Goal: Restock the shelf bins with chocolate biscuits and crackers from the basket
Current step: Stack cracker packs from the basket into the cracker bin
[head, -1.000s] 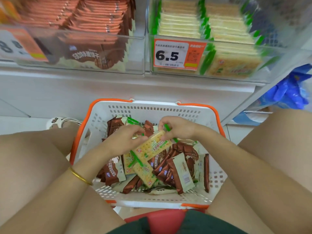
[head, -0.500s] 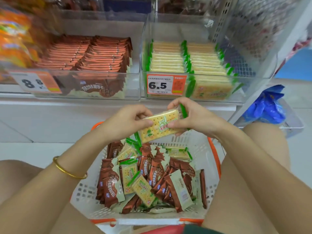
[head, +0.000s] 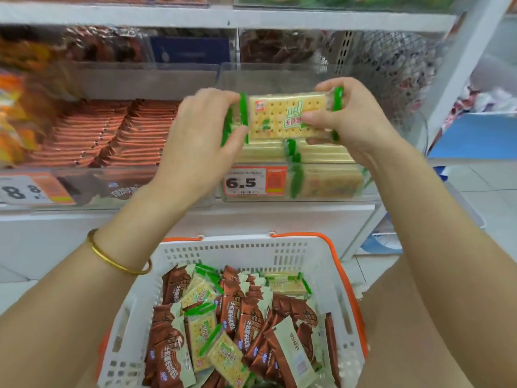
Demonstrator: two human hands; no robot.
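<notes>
Grips (head: 195, 135) (head: 352, 121) on cracker pack (head: 288, 116) over bin (head: 372, 189)

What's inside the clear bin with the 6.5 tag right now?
The bin holds green-edged cracker packs in two rows, visible through its front. The held pack, gripped by the left hand and right hand, covers the rows farther back, so the fill there cannot be seen.

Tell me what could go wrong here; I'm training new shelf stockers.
The cracker pack is pinched only at its ends by the left hand and right hand, so it might slip and drop into the basket below. The cracker bin holds tight rows; forcing it in could crush or skew them.
</notes>
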